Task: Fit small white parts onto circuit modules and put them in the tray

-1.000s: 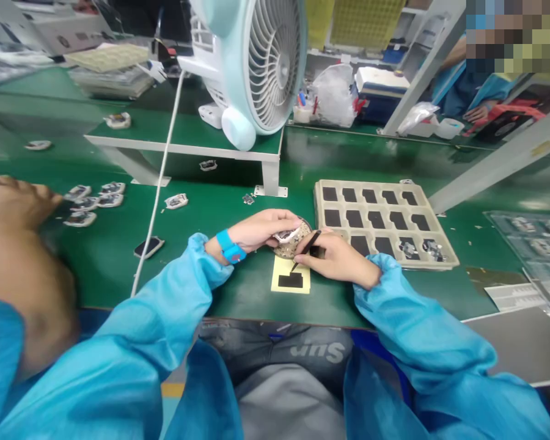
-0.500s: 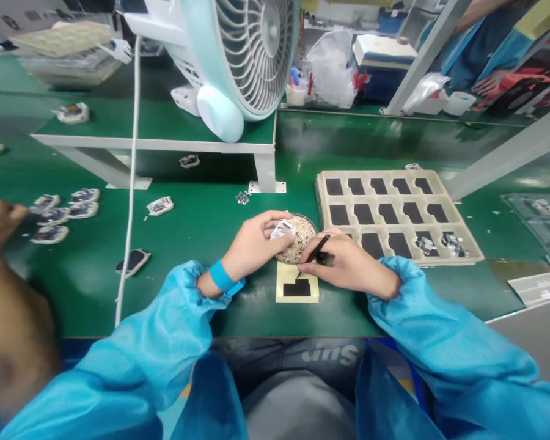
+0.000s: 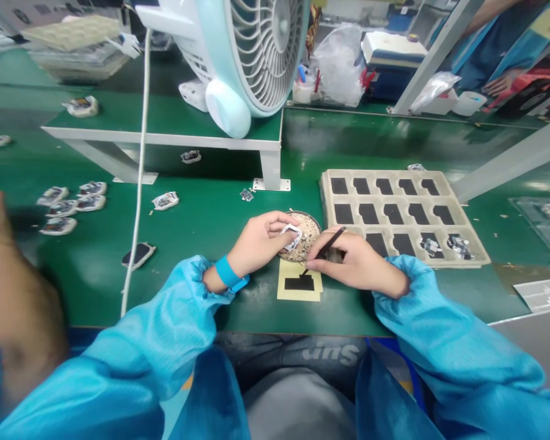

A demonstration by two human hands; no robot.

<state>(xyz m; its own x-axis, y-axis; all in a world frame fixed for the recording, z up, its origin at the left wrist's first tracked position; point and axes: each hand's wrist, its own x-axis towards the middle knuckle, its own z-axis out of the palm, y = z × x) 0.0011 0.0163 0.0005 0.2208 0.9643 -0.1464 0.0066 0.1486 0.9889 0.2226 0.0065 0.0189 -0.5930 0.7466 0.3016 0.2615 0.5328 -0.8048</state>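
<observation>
By the table's near edge [image 3: 252, 319], your right hand [image 3: 360, 264] pinched a tool [image 3: 329, 244] slanting leftward to black film [image 3: 299, 283], left hand [image 3: 255, 245] clamping a casing [image 3: 295, 239].

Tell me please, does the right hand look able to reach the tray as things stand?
Probably yes. The right hand is close to the tray, with nothing visible blocking the way between them. It does hold a black tool, which may make grasping awkward.
</observation>
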